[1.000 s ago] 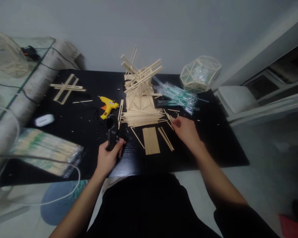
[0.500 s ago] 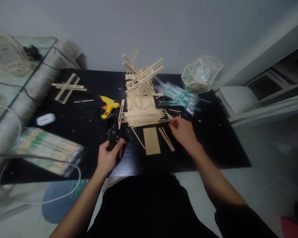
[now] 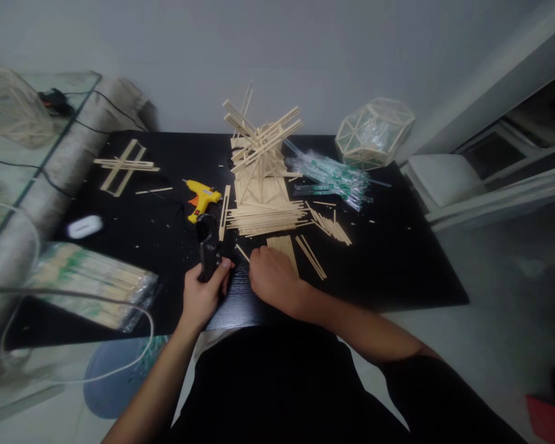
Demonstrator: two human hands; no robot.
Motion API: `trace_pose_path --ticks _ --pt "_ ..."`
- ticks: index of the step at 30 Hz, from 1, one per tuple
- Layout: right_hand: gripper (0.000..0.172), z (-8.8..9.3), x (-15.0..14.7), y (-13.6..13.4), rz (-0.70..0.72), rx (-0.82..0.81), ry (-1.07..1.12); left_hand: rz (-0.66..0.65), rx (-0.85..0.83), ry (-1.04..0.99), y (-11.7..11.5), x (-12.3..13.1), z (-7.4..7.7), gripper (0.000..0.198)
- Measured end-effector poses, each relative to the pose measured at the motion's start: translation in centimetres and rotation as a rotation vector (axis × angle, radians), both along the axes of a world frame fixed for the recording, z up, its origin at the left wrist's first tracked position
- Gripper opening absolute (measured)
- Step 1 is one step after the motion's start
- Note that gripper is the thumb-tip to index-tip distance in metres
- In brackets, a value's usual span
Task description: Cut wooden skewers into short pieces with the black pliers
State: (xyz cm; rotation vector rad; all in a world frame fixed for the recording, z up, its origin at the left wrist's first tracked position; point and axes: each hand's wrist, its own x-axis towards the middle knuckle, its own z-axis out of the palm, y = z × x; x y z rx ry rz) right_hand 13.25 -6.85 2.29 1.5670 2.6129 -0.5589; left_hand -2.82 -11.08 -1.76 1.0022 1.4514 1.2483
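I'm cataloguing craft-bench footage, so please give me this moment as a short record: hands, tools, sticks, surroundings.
Left hand: holds a black hand tool
Right hand: at a single stick, partly covering the row of sticks; grip hidden
Glue gun: yellow, lying on the black table
Table's near left: bagged sticks
Table's far right: polyhedral frame
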Motion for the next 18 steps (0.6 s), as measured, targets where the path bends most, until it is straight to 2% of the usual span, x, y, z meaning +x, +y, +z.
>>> trace_pose_path --ticks 5,8,13,15,18 --pt "0.024 0.7 0.1 -0.5 0.034 -0.087 0.072 -0.002 0.003 0.014 0.0 0.0 -0.3 0.027" --pt "0.02 1.3 2.1 0.1 -0.093 -0.087 0.102 -0.007 -0.004 -0.012 0.0 -0.1 -0.6 0.026" --pt "0.013 1.7 7.7 1.5 -0.344 -0.04 0.083 -0.011 0.002 0.005 -0.1 -0.2 -0.7 0.027" --pt "0.014 1.6 9.3 1.5 -0.386 -0.043 0.087 -0.015 0.0 0.017 -0.1 -0.2 -0.7 0.027" --pt "0.013 1.3 10.2 0.9 -0.397 -0.088 0.054 -0.02 -0.007 0.034 0.0 -0.3 -0.8 0.027"
